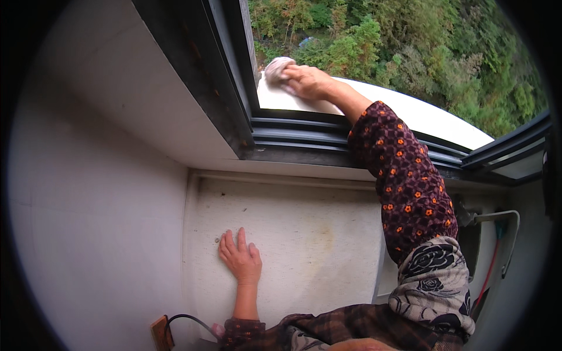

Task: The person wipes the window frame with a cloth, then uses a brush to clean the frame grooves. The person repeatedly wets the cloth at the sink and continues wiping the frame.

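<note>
My right hand (311, 83) reaches out through an open window, its fingers closed on a bunched pale cloth (279, 70). The cloth lies against the left end of the white outer window ledge (377, 94), close to the window frame. My left hand (240, 259) rests on the pale countertop (285, 228), fingers spread, with nothing in it. Small dark specks lie on the counter beyond its fingertips. The dark metal window track (303, 134) runs beneath my right forearm.
Left, a plain wall (101, 210) meets the counter. A wooden block (161, 334) with a black cable stands at bottom left. At right are a curved white faucet (513, 215) and a thin red handle (486, 276). Trees (395, 39) grow outside.
</note>
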Demonstrator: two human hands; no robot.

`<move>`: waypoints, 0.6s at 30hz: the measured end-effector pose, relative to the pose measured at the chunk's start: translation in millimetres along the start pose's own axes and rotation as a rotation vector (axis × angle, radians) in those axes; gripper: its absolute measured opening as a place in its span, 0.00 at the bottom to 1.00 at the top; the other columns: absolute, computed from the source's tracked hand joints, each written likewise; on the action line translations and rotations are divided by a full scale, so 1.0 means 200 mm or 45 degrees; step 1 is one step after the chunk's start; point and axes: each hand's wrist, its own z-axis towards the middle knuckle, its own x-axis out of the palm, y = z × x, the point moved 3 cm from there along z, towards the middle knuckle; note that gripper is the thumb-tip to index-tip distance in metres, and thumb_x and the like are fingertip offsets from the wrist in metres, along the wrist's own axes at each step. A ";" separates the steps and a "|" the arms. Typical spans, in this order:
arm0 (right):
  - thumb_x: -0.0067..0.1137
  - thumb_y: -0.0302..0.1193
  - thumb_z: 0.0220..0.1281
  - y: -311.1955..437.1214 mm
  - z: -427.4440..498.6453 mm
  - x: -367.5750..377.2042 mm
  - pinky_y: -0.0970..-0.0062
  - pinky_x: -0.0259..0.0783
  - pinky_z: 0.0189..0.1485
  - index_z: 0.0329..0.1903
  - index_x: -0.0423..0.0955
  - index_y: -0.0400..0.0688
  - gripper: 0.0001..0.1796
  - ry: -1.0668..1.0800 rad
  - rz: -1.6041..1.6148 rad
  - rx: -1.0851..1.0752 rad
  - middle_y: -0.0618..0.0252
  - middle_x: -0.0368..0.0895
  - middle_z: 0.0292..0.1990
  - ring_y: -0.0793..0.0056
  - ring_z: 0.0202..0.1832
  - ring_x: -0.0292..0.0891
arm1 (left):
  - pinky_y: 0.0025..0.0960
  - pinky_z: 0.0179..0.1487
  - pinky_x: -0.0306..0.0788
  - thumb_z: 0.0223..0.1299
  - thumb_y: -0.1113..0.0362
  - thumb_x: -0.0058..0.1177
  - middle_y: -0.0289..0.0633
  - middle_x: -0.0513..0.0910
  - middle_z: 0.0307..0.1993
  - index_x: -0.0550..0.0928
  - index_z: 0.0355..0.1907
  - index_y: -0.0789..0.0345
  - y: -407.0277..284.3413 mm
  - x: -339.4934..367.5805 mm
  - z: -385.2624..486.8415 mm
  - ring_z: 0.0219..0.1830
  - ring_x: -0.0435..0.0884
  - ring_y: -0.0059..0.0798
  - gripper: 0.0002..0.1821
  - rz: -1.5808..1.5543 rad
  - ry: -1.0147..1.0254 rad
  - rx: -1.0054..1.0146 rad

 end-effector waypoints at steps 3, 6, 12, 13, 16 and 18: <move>0.33 0.55 0.79 -0.25 -0.21 -0.09 0.60 0.70 0.66 0.63 0.73 0.40 0.34 0.133 0.099 0.536 0.46 0.81 0.56 0.51 0.60 0.77 | 0.58 0.73 0.54 0.55 0.64 0.58 0.52 0.68 0.66 0.76 0.64 0.61 0.00 -0.01 0.00 0.70 0.63 0.53 0.30 -0.019 0.042 -0.014; 0.38 0.49 0.79 -0.49 -0.71 -0.20 0.58 0.68 0.66 0.66 0.72 0.46 0.27 0.048 -0.105 0.702 0.48 0.79 0.60 0.48 0.62 0.74 | 0.57 0.74 0.53 0.56 0.64 0.58 0.52 0.67 0.66 0.75 0.64 0.60 0.01 0.00 -0.01 0.71 0.62 0.52 0.30 -0.030 0.046 -0.028; 0.46 0.45 0.73 -0.83 -1.65 -0.50 0.54 0.72 0.62 0.60 0.76 0.41 0.25 0.446 -0.855 1.415 0.50 0.76 0.63 0.54 0.63 0.74 | 0.55 0.75 0.53 0.59 0.64 0.55 0.51 0.67 0.67 0.74 0.66 0.60 0.03 0.04 -0.01 0.72 0.61 0.52 0.29 0.004 0.045 -0.034; 0.47 0.48 0.71 -0.82 -1.70 -0.54 0.54 0.74 0.61 0.58 0.78 0.44 0.25 0.624 -0.989 1.496 0.52 0.78 0.61 0.53 0.62 0.75 | 0.55 0.75 0.53 0.59 0.64 0.55 0.51 0.67 0.67 0.74 0.66 0.60 0.04 0.06 -0.01 0.72 0.61 0.52 0.29 0.017 0.093 -0.064; 0.50 0.48 0.69 -0.65 -1.66 -0.75 0.61 0.78 0.52 0.40 0.84 0.44 0.22 0.084 -0.555 1.493 0.53 0.88 0.39 0.57 0.44 0.86 | 0.54 0.75 0.53 0.60 0.65 0.54 0.50 0.67 0.67 0.73 0.67 0.60 0.02 0.05 -0.02 0.72 0.61 0.51 0.29 0.047 0.048 -0.033; 0.57 0.44 0.66 -0.47 -1.52 -0.75 0.59 0.78 0.51 0.38 0.83 0.43 0.17 -0.289 -0.401 1.097 0.52 0.87 0.36 0.53 0.41 0.85 | 0.54 0.75 0.53 0.61 0.65 0.53 0.49 0.66 0.68 0.73 0.68 0.59 0.01 0.04 -0.02 0.72 0.61 0.50 0.29 0.074 0.025 -0.026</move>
